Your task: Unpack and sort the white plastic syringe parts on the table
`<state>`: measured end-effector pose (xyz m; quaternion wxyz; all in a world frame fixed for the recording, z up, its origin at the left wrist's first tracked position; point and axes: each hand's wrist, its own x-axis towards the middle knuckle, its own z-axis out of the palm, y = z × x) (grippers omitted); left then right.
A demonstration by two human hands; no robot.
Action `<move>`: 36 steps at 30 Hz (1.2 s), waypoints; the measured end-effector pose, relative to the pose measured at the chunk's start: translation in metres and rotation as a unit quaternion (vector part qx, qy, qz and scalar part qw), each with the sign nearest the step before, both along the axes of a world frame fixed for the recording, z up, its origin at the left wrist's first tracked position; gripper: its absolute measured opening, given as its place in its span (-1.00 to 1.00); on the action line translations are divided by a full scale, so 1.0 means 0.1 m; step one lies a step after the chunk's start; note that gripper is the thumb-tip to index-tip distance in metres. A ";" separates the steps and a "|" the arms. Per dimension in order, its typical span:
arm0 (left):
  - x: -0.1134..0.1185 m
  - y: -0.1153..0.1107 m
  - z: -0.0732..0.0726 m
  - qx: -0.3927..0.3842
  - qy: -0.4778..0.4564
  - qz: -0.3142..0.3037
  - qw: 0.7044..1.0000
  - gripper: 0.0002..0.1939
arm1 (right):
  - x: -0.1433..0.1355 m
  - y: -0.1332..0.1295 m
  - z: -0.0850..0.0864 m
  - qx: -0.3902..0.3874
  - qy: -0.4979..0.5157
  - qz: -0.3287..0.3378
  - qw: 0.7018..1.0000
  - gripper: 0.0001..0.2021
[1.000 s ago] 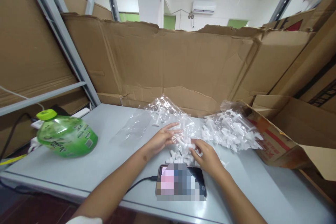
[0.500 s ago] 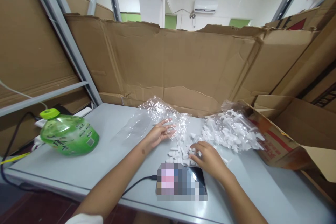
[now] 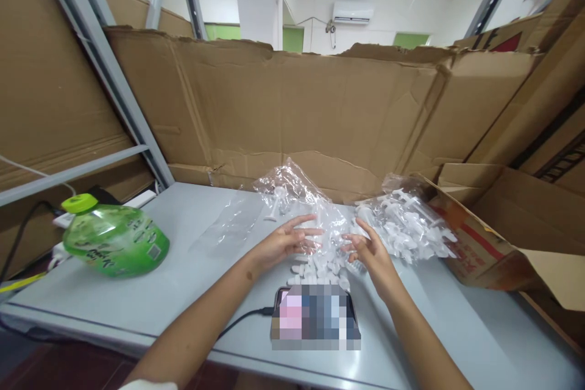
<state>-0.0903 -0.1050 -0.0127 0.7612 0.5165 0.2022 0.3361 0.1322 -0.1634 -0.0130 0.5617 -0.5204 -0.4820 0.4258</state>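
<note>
My left hand (image 3: pixel 290 241) is at the left side of a clear plastic bag (image 3: pixel 292 180), its fingers stretched out and apart over the bag's near part. A white plastic piece (image 3: pixel 275 204) with a flared foot shows inside that bag. Opposite it, my right hand (image 3: pixel 371 256) has its fingers apart beside the bag's right edge; I see nothing held in it. Between and below both hands lies a pile of small white plastic parts (image 3: pixel 317 271). A second clear bag (image 3: pixel 411 225), full of white plastic pieces, lies just right of my right hand.
A phone (image 3: pixel 315 317) with a blurred screen and a plugged-in cable lies near the table's front edge. At left stands a green bottle (image 3: pixel 119 241). An open cardboard box (image 3: pixel 489 250) is at right, and a cardboard wall (image 3: pixel 320 109) closes off the back.
My right hand has lifted from the white parts and moved up and away, fingers spreading. My left hand has shifted slightly toward the right, and the clear bag has changed shape, showing the white piece inside.
</note>
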 end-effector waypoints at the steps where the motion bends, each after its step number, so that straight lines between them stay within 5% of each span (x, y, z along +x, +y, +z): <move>1: 0.00 -0.01 0.01 0.007 0.014 -0.006 1.000 -0.50 | 0.00 -0.01 0.02 -0.008 0.018 0.000 1.000 -0.35; 8: 0.01 0.09 -0.04 -0.015 0.016 0.123 0.992 -0.60 | 0.08 0.05 -0.04 0.008 0.087 -0.040 0.995 -0.57; 13: 0.07 0.07 -0.12 0.025 0.082 0.076 0.993 -0.53 | 0.06 0.05 -0.07 0.007 0.092 -0.030 0.995 -0.56; 18: 0.10 0.07 -0.18 0.100 0.081 0.098 0.987 -0.48 | 0.01 0.01 -0.03 0.022 0.066 0.024 0.997 -0.50; 28: -0.03 0.11 -0.09 0.200 0.104 0.065 0.972 -0.55 | 0.07 0.05 -0.04 0.045 -0.008 -0.070 0.996 -0.75; 36: -0.03 0.15 -0.11 0.194 0.101 0.164 0.962 -0.73 | 0.02 0.03 -0.01 0.045 -0.033 -0.005 0.998 -0.71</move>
